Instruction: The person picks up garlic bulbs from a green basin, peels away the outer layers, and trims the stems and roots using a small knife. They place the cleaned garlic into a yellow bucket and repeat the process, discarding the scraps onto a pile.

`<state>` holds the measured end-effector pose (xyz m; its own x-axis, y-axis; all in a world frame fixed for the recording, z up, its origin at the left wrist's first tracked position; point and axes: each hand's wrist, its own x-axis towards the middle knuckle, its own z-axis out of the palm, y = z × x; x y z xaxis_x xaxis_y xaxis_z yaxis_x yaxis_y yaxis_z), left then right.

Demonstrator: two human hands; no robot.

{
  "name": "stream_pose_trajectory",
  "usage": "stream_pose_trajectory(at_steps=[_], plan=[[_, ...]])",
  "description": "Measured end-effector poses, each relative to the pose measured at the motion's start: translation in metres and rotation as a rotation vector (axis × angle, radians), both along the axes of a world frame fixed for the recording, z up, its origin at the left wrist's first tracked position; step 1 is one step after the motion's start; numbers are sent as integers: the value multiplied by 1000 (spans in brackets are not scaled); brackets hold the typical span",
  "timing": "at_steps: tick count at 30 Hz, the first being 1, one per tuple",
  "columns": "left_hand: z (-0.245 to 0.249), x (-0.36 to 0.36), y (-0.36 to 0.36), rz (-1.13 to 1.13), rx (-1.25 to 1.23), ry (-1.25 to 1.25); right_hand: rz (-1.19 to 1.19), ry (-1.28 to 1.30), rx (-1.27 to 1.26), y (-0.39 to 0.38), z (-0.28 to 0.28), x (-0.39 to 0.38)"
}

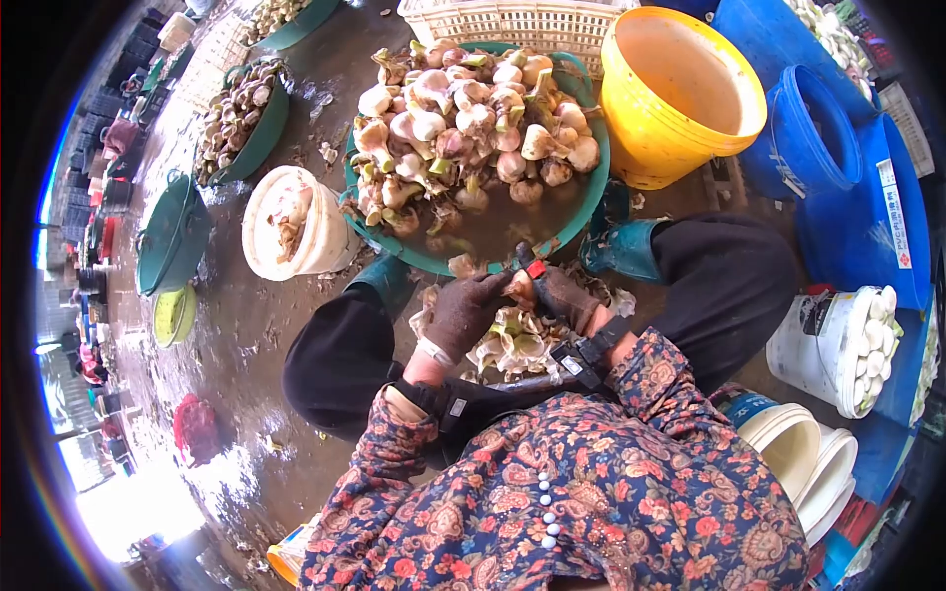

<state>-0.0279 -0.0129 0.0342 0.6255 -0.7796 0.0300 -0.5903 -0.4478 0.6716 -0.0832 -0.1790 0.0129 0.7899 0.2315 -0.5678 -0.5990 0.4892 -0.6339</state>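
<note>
Left hand (465,317): yours, in a brown glove; fingers curled, grasping a garlic bulb (522,288) from its left side.

Right hand (570,298): yours, also gloved; fingers closed, apparently around a small red-and-black tool (535,269), whose dark end points away from you, toward the tub.

Garlic bulb, one: located between your two hands, above your lap, partly covered by your fingers. It lies to the right of your left hand and to the left of your right hand; the left seems to carry it, while the tool sits just beyond it on the right hand's side. Its long axis you cannot tell, since too little of it shows.

Peels (517,345), loose heap: pale, beneath your hands, between your knees.

Green tub (599,172), one: directly ahead of your hands, its near rim just beyond them. Contents: a pile of garlic (473,118), stems attached, with murky water at the near side.

White bucket (340,236), one: left of the tub, close beside it, with pale scraps inside.

Yellow bucket (641,138), one: right of the tub.

White pail (813,340), one: to your right, beyond your knee, filled with peeled garlic (874,345).
</note>
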Motion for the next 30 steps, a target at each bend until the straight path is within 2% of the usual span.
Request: stream_pose_trajectory(at_steps=[2,4,6,8,9,10,12,13,14,16,18,19,20,21,22,23,26,27,28,30], plan=[[-7,-5,-2,139,-71,-30,-221,3,-62,14,-10,0],[-17,-8,-3,200,-104,-2,-275,68,-76,17,-16,-1],[-24,-9,-2,266,-135,19,-191,-221,-359,15,-37,-3],[-32,-8,-3,461,-188,501,-104,-215,-372,12,-49,-3],[-32,-6,-4,559,-250,723,-116,-340,-391,13,-36,-4],[-32,-2,-1,558,-249,724,-128,-465,-409,12,-22,-5],[-19,8,9,497,-321,1011,-59,-514,-368,2,1,-6],[-29,13,18,538,-454,1347,-60,-449,-158,0,5,-7],[-39,15,26,537,-455,1346,-60,-381,50,-3,10,-7],[-52,13,38,181,-321,464,-50,-405,137,-8,21,-7],[-20,9,33,164,-287,381,-49,-397,192,-11,23,-5],[-16,7,33,166,-254,213,-31,-405,57,-11,11,-2],[-14,6,32,167,-221,45,-29,-406,55,-10,13,-3],[-16,6,30,166,-224,43,25,-719,-624,-7,14,-5],[-20,7,27,367,-369,523,83,-994,-1317,-2,14,-8],[-20,7,23,563,-504,1009,62,-1006,-1400,5,25,-8],[-16,7,19,622,-457,1161,179,-893,-1366,14,19,-10],[-13,5,18,590,-556,1202,-12,-928,-1264,14,7,-8],[-9,4,18,588,-556,1201,-14,-929,-1265,14,0,-6],[12,0,16,555,-576,973,-352,-384,-561,15,-4,-3]])
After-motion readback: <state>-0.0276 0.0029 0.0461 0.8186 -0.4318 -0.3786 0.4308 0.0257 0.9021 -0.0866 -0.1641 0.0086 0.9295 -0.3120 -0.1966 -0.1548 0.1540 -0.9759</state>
